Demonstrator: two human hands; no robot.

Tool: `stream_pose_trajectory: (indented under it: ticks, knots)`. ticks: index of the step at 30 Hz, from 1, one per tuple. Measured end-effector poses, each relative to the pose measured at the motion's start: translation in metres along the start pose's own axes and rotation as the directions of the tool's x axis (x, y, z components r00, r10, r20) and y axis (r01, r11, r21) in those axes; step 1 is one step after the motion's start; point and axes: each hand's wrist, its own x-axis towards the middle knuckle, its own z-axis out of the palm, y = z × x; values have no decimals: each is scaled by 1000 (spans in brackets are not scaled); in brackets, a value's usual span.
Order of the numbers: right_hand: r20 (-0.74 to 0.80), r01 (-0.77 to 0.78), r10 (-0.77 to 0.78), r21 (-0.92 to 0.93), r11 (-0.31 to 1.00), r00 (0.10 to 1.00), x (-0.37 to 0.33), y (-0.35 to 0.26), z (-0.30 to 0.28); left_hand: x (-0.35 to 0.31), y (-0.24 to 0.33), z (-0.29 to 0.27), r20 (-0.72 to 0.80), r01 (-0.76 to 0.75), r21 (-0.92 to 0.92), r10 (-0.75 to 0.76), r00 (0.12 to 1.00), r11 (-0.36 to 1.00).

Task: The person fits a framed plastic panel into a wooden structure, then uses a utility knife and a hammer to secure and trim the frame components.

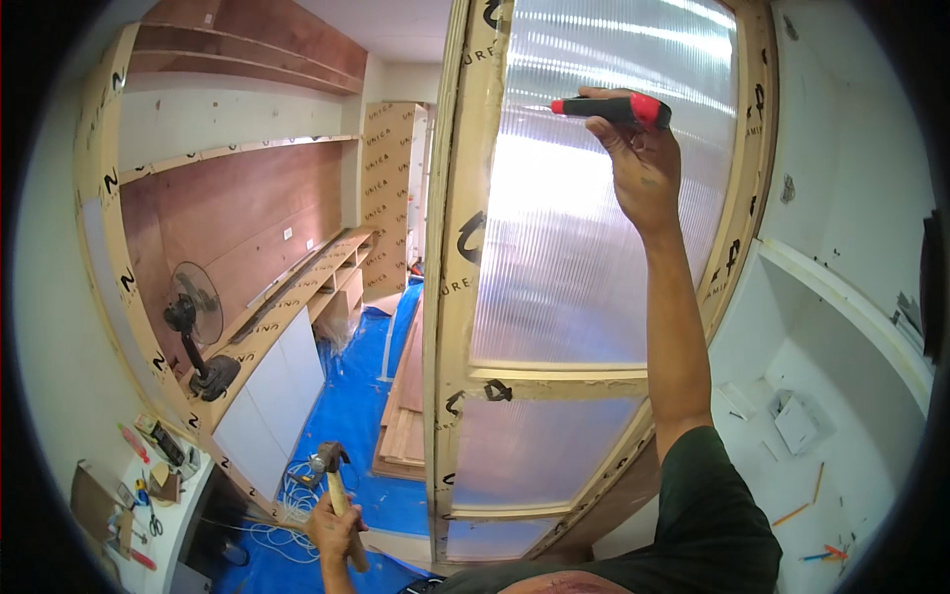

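Note:
Low at the left, my left hand [334, 532] is closed round the wooden handle of a claw hammer [337, 485], its metal head up. My raised right hand [645, 168] grips a screwdriver [618, 109] by its red and black handle, held sideways in front of the ribbed translucent panel [564, 257]. Its thin shaft points left toward the panel's wooden frame [461, 267]; against the bright panel I cannot tell whether the tip touches. The frame is wrapped in printed protective film, and the hammer is well below the screwdriver.
A black fan [203, 376] stands on the long low cabinet [267, 396] at left. Blue sheeting [346, 416] covers the floor, with stacked boards [401, 426] and tangled white cable [292, 505]. Scissors [155, 525] and other tools lie on a left shelf; pencils [792, 515] lie at right.

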Motion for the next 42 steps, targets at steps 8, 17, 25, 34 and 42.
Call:
stream_pose_trajectory:
  ticks: [8, 17, 25, 34, 42]
  knots:
    - [-2, -1, 2, 170, 985, 1000, 13, 3, 6, -1, 14, 2, 23, -41, -6, 41, 999, 999]
    - [4, 42, -44, 242, 969, 999, 23, 12, 7, -25, 49, 17, 24, -60, 49, 59, 998, 997]
    - [7, 31, -35, 321, 947, 999, 14, 32, 8, -54, 49, 27, 7, -24, 79, 24, 1000, 997]
    - [-32, 57, -50, 272, 961, 998, 19, 32, 10, -76, 47, 40, 57, -37, 100, 31, 998, 994]
    - [52, 32, -47, 260, 965, 998, 32, 7, 2, -86, 46, 49, 18, 3, 142, -6, 1000, 990]
